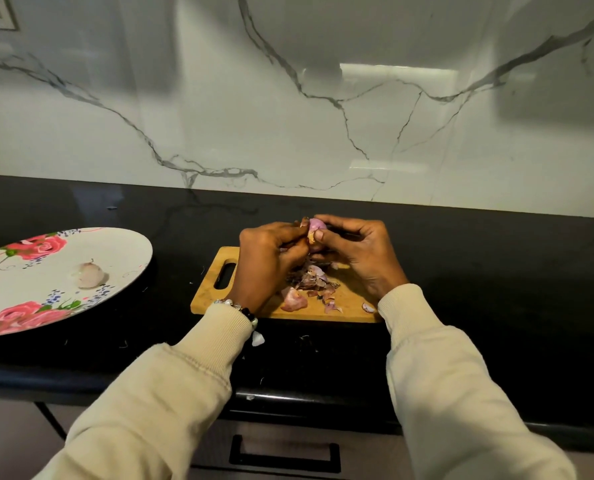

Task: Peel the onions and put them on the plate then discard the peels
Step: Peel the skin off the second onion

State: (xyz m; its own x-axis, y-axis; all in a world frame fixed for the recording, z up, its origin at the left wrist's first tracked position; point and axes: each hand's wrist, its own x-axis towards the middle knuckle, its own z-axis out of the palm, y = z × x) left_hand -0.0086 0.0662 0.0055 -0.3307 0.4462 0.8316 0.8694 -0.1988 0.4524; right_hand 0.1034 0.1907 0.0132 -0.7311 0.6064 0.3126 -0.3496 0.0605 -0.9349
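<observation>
Purple onion (314, 227) is pinched by left hand (271, 258) and right hand (356, 251) above the cutting board (349, 299); peels (314, 284) are scattered on it.

Your hands (314, 251) hide most of the onion (314, 226) and the cutting board's (347, 303) 12 o'clock edge, the plate (122, 244) runs off the frame at 9 o'clock, and the peels (311, 278) blur together.

veined marble wall (288, 116), black counter (496, 271), perhaps drawer (285, 455)
</observation>
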